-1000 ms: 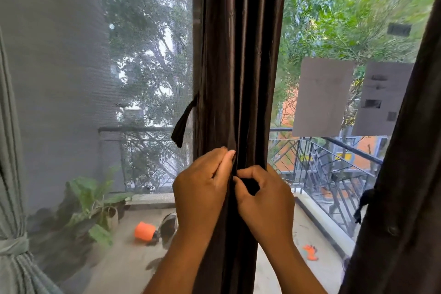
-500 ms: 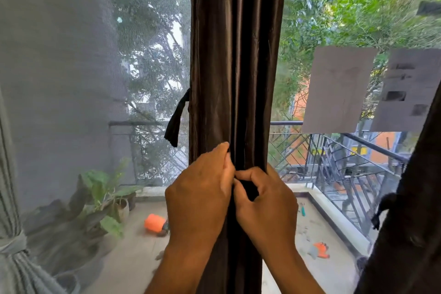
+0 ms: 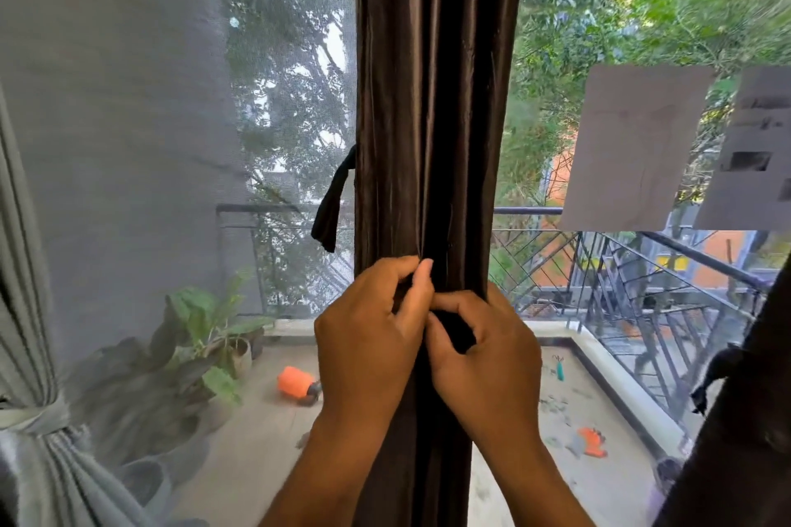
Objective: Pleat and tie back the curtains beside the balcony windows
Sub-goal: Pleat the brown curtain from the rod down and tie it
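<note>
Your left hand (image 3: 368,338) has lifted its fingertips slightly on the brown curtain (image 3: 436,98).
Both grips pinch its gathered folds, right hand (image 3: 479,355) touching the left; tie strap (image 3: 331,205) hangs left of it.

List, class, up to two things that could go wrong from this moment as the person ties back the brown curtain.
1. Both hands, left hand and right hand, pinch the brown curtain at one height only; the pleats above could slump apart if either grip slips.
2. The tie strap hangs loose on the left, untouched; freeing a hand to reach it may let the gathered folds spread.
</note>
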